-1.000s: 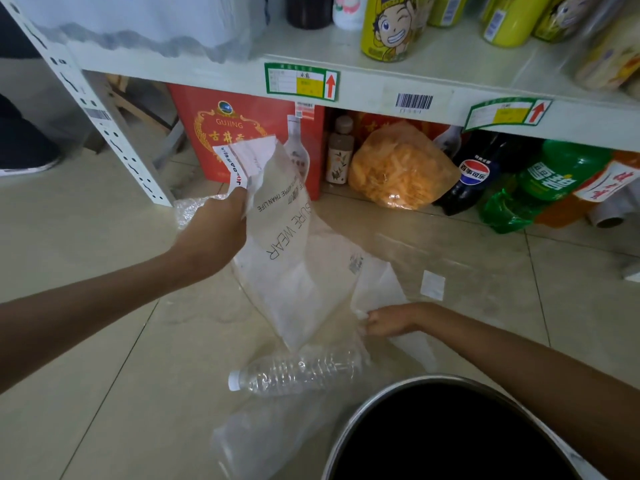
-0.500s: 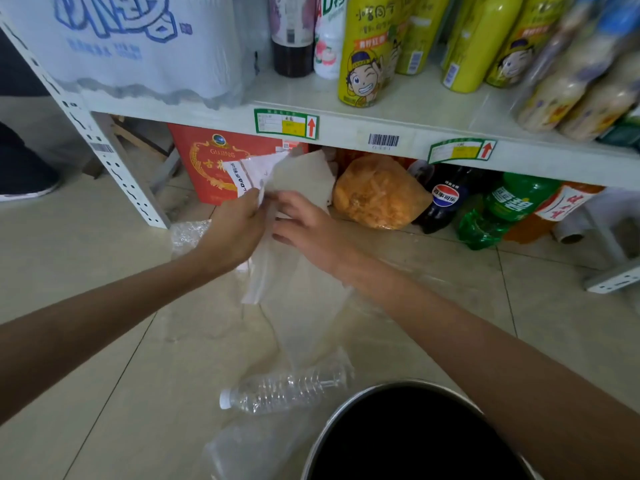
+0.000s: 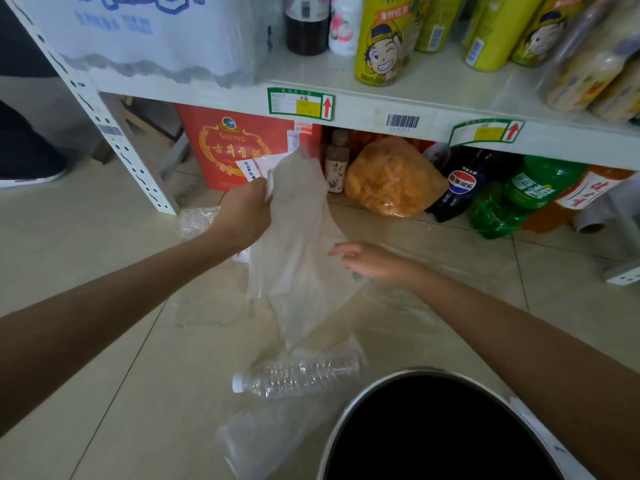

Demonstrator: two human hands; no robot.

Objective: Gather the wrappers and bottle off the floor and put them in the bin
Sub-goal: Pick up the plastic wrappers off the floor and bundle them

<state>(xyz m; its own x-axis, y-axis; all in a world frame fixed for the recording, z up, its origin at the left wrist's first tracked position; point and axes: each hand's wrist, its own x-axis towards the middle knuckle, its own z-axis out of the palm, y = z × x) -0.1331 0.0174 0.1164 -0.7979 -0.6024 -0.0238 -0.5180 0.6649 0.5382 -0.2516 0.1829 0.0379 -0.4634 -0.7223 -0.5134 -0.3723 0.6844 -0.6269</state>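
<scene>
My left hand (image 3: 247, 211) is shut on the top of a large translucent plastic wrapper (image 3: 299, 237) that hangs down above the floor. Lower and to the right, my right hand (image 3: 367, 259) reaches toward the wrapper's side edge, fingers spread and nothing gripped. An empty clear bottle (image 3: 298, 374) with a white cap lies on its side on the tiles, just left of the round bin (image 3: 353, 410) with a dark inside. Another clear wrapper (image 3: 273, 436) lies flat beside the bin's rim. A crumpled clear wrapper (image 3: 197, 220) sits behind my left wrist.
A white shelf (image 3: 381, 112) full of drink bottles runs across the top, its upright post (image 3: 138, 161) at left. Under it stand a red box (image 3: 239, 147), a bag of orange snacks (image 3: 391, 178) and soda bottles (image 3: 464, 185). Someone's shoe (image 3: 27, 168) is at far left.
My right hand has dropped from beside my left hand at the wrapper's top down to its lower right side. The wrapper hangs longer now. The bottle has not moved.
</scene>
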